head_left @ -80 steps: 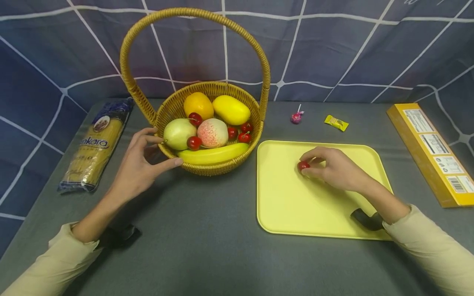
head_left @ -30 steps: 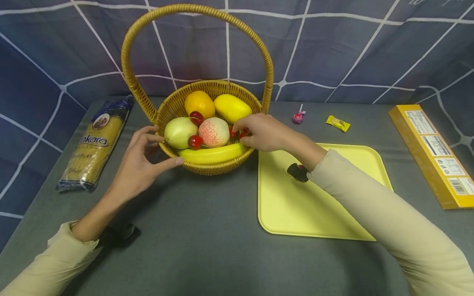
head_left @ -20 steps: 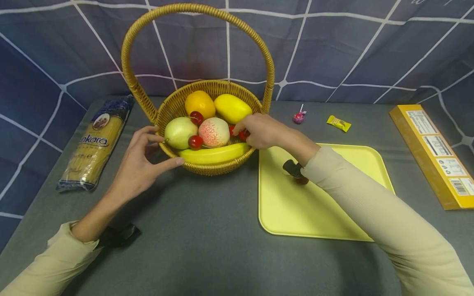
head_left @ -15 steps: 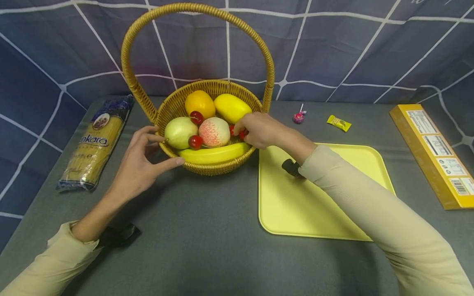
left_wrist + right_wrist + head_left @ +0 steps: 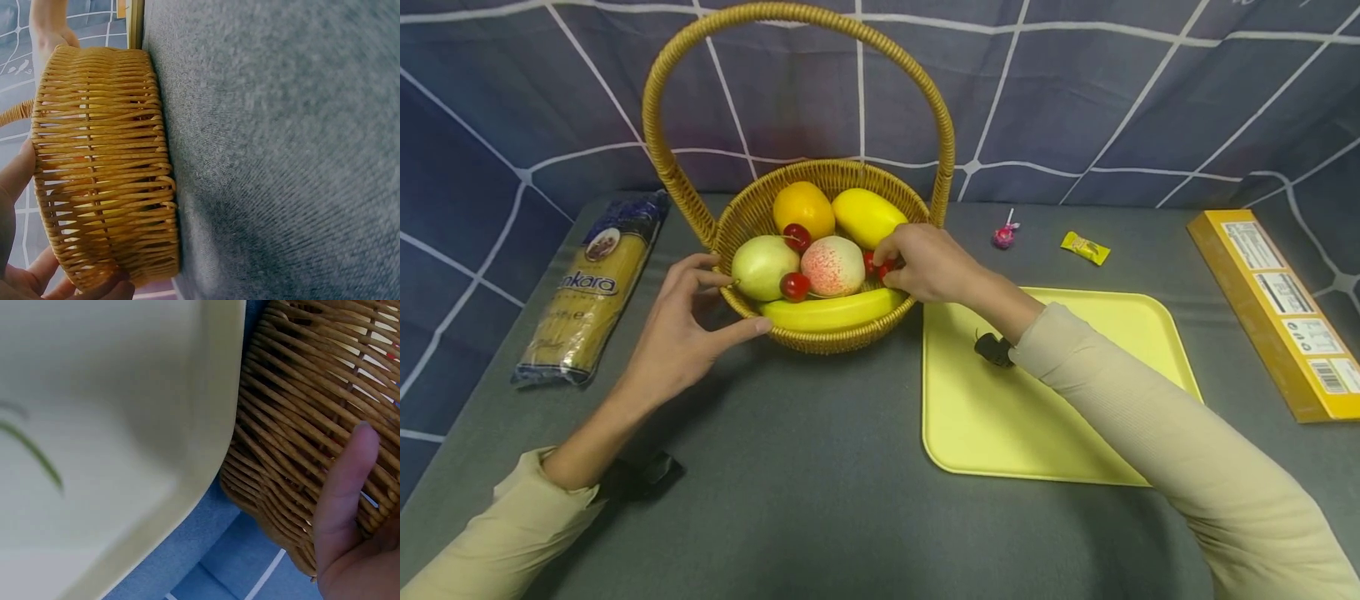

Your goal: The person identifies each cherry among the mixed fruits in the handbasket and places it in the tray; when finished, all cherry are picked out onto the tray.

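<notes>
A woven basket with a tall handle holds a pear, a peach, an orange, a mango, a banana and several cherries. My left hand grips its left side, thumb along the front. On the right, my right hand grips the rim; in the right wrist view the thumb presses the outer wall. The right fingers reach inside, hiding some cherries. A green stem shows over the yellow tray; the right wrist covers the rest.
A pasta packet lies left of the basket. Behind the tray are a lollipop and a yellow wrapped candy. A long orange box lies at the far right. A tile-patterned cloth hangs close behind everything.
My right hand has let go of a cherry on the tray and moved left to the basket's right rim. Since then it has barely shifted. The left hand keeps its place.
</notes>
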### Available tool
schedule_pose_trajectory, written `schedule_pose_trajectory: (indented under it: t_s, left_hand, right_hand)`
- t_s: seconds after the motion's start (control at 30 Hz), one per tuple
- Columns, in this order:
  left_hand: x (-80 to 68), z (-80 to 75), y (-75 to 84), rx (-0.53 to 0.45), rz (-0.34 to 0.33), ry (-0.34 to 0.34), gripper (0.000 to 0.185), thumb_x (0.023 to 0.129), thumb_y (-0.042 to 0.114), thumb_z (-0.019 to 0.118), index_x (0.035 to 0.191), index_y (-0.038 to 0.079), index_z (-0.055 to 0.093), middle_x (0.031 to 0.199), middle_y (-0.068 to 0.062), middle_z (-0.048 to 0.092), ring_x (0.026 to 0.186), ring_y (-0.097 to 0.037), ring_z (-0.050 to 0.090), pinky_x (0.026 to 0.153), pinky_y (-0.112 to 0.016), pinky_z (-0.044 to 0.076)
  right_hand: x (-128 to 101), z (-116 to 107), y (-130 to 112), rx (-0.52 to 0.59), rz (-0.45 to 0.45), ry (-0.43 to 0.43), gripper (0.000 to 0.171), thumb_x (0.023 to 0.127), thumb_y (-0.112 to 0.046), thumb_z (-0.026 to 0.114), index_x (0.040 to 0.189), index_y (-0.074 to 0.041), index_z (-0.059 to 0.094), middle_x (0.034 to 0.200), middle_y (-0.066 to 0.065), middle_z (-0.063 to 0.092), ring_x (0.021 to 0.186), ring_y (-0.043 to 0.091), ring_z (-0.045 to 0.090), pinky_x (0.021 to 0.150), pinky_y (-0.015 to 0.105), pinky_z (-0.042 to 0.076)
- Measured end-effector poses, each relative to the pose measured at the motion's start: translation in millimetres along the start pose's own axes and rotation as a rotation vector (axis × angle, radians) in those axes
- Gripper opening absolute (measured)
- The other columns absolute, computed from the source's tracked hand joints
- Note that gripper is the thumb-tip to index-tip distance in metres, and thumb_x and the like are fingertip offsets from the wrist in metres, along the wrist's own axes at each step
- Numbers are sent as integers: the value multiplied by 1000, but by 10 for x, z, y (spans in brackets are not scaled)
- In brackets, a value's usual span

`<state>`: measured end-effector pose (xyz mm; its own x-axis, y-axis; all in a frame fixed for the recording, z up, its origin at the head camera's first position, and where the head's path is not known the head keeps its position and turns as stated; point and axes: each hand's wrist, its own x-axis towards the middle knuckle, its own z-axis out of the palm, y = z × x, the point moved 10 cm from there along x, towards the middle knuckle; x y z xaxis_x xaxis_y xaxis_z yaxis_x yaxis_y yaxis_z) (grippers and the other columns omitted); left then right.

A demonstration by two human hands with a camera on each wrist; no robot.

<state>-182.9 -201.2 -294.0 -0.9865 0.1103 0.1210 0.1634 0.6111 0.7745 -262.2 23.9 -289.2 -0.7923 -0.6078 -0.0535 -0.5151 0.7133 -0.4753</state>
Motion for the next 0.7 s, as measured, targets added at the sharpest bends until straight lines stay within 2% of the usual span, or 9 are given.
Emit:
schedule_pose_trajectory:
  t_s: [0.17, 0.47, 0.7]
  left_hand:
    - [3, -1, 12, 9, 6, 2, 61, 80, 26, 84, 121, -6, 50, 152, -14, 28, 130, -39, 40, 108, -55, 39]
    - [3, 22, 47, 7, 23, 1, 61, 81, 25, 84, 121, -6, 49, 152, -14, 29, 129, -39, 40, 108, -56, 39]
    - [1, 23, 28, 8, 18, 1, 60, 81, 24, 84, 120, -6, 49, 151, -15, 29, 129, -39, 41, 108, -55, 39]
  right_hand:
    - [-15, -22, 7, 13, -18, 36, 22, 86, -7, 73, 108, -5, 74, 104, 7, 72, 101, 23, 60, 91, 40, 49]
    - [-104, -47, -45, 19, -105, 35, 29, 91, -8, 69, 120, -5, 70, 102, 9, 65, 91, 24, 55, 78, 37, 45]
    - [-185, -101, -129, 27, -141, 50, 24, 93, -10, 69, 116, -6, 72, 104, 9, 62, 92, 24, 53, 80, 36, 45]
